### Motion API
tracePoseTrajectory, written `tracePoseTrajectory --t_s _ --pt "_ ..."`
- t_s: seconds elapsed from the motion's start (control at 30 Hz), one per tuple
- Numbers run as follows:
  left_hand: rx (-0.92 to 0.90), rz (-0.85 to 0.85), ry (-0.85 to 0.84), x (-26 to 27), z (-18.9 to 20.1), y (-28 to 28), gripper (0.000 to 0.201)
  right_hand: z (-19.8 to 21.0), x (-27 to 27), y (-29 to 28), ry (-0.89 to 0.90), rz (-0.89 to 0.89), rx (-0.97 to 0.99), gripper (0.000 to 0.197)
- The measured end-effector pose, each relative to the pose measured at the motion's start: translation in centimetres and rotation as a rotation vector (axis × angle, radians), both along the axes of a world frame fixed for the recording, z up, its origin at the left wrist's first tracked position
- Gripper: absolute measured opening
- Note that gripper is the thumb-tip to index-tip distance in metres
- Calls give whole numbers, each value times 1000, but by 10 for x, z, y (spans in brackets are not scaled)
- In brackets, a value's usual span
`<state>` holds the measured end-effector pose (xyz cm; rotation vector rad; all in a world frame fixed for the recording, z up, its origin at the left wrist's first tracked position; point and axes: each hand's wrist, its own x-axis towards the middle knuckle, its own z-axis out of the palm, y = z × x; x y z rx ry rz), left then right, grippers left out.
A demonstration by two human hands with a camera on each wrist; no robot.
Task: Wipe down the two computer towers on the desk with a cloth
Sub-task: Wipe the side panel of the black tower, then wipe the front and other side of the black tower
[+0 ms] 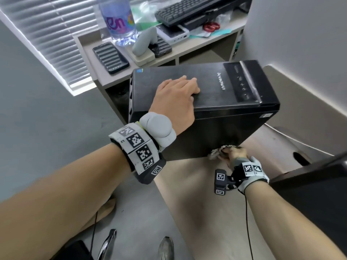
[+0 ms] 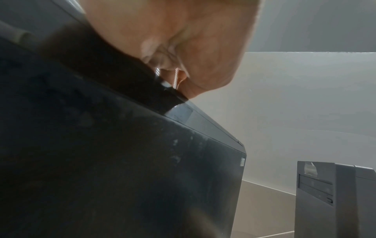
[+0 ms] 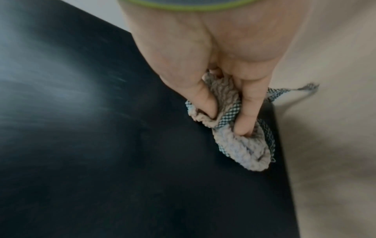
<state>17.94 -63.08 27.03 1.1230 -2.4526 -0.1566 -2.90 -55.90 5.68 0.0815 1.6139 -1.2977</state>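
A black computer tower [image 1: 221, 113] stands on the beige desk [image 1: 206, 203], and its dusty side panel [image 2: 122, 161] fills the left wrist view. My left hand [image 1: 178, 96] lies flat on the tower's top with fingers straight. My right hand [image 1: 231, 153] grips a grey cloth [image 3: 234, 136] with a checked edge and presses it against the lower part of the tower's side panel [image 3: 101, 128], near the desk. A second black tower [image 1: 319, 194] stands at the right edge, and its drive bays [image 2: 317, 188] show.
A lower shelf unit [image 1: 187, 53] behind the tower holds a water bottle [image 1: 118, 17], a keyboard [image 1: 191, 10], a ribbed dark case [image 1: 110, 57] and small devices. A wall [image 1: 300, 34] stands to the right. Grey floor [image 1: 47, 119] and my shoes [image 1: 165, 248] lie to the left and below.
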Motion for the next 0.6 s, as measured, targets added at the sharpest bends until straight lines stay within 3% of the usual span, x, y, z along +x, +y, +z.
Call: tracePoseTrajectory --t_s 0.17,0.27,0.53,0.6 --pt "0 0 -29 3 -4 -3 33 81 4 6 66 11 -135 25" --pt "12 -12 -44 1 -2 -1 38 134 0 16 304 19 -208 22" --pt "35 -34 -25 5 6 3 34 211 -7 41 979 134 -225 14" --pt "63 -49 -48 7 10 5 33 229 -4 46 1099 184 -210 24"
